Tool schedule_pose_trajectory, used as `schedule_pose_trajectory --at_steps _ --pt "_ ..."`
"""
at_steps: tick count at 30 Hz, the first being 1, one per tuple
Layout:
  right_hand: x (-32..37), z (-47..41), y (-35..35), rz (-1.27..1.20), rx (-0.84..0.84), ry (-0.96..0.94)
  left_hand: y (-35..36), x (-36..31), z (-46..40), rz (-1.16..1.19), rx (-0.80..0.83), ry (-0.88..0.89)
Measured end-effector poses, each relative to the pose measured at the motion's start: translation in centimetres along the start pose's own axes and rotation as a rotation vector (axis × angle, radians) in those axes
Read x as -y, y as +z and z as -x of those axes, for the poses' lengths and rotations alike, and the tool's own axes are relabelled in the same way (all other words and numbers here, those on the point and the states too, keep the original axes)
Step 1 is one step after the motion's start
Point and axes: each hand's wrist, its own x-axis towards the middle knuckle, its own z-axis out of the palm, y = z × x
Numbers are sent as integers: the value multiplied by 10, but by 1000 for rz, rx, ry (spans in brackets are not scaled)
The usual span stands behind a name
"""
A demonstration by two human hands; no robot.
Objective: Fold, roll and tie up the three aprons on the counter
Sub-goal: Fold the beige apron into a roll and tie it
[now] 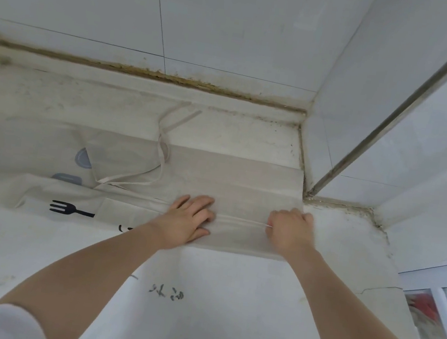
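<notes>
A beige apron (230,176) lies folded into a long band across the counter (200,294), its right end by the wall corner. Its left part shows a black fork print (69,208) and grey-blue shapes. A loose tie strap (162,147) loops over the fold toward the back wall. My left hand (190,219) presses flat on the near fold, fingers straight. My right hand (289,229) sits at the band's right end with fingers curled, pinching a thin strap (241,220) that runs taut between both hands.
Tiled walls stand behind and to the right, with a dirty seam along the back edge (171,78). A metal-edged corner post (393,120) rises at the right. Dark markings (167,293) lie on the counter near me. A window frame (440,306) shows at lower right.
</notes>
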Motion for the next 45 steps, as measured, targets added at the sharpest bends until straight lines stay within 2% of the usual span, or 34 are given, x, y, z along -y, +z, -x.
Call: schedule_pose_trajectory --at_steps 2,4,6,8,10,12,14,16,19,22,24,27,32,36,39,42,45 --pt "-7 2 -3 5 56 156 4 2 0 19 -30 -7" --pt "-1 3 -6 54 -5 140 7 4 0 36 -33 -34" --pt "19 4 -5 -33 -54 -53 8 5 -1 33 5 -53" --pt "44 7 0 -253 9 -305 8 6 -2 37 64 -52" --pt "62 7 2 -364 81 -440 4 5 -3 78 111 -46" --pt "70 4 -1 -336 93 -391 -5 7 -3 112 159 -11" --pt "74 -4 -10 -253 106 -236 -23 17 -2 144 246 33" --pt "75 -11 -16 -187 146 -143 -39 31 1 123 221 126" --pt "90 -23 -18 -271 147 -178 -66 64 13 -50 214 99" --pt "121 -46 -24 -362 50 -236 -91 105 23 -262 355 -38" --pt "141 -62 -31 -377 -19 -281 -100 123 25 -316 413 -73" --pt "166 -84 -38 -312 -50 -278 -100 140 20 -286 497 -54" --pt "184 -125 -39 -312 -2 -218 -97 145 7 -295 472 122" --pt "191 -146 -47 -277 -47 -130 -87 158 7 -222 545 180" --pt "194 -155 -55 -266 -4 -123 -84 160 3 -170 569 243" --pt "193 -159 -62 -312 84 -156 -86 158 -2 -152 580 251" --pt "188 -154 -66 -287 54 -190 -89 156 -1 -160 537 227"
